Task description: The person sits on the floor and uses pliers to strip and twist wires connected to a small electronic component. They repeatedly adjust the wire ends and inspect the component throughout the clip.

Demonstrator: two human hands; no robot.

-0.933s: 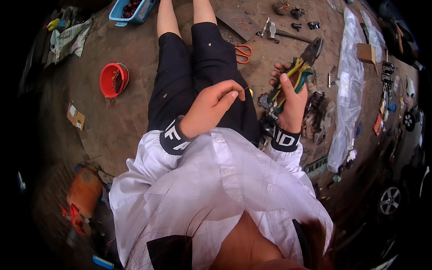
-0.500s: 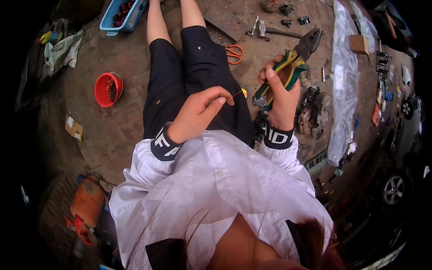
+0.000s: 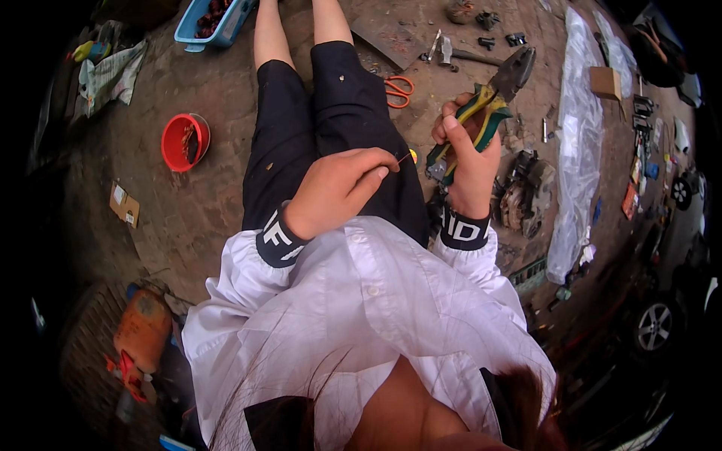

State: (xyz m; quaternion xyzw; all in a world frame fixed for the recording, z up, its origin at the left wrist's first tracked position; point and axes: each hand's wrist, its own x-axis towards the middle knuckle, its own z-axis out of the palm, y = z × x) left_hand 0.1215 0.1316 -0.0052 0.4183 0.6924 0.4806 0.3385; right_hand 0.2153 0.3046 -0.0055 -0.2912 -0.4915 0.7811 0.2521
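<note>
I sit on the ground with my legs in black trousers stretched out ahead. My right hand (image 3: pixel 468 158) grips pliers (image 3: pixel 489 105) with green and yellow handles, their dark jaws pointing up and away. My left hand (image 3: pixel 338 188) rests over my lap, its fingers pinched on a thin wire (image 3: pixel 404 157) that runs toward a small yellow piece beside the pliers' handles. Both hands are close together above my right thigh.
Orange scissors (image 3: pixel 398 89) lie on the dirt by my right leg. A red bowl (image 3: pixel 184 141) sits to the left, a blue tray (image 3: pixel 214 21) at top left. Metal parts (image 3: pixel 526 192), a hammer-like tool (image 3: pixel 451 52) and a clear plastic sheet (image 3: pixel 575 150) lie to the right.
My right hand has lifted the pliers higher and tilted them outward. My left hand went from loosely open to pinching the thin wire.
</note>
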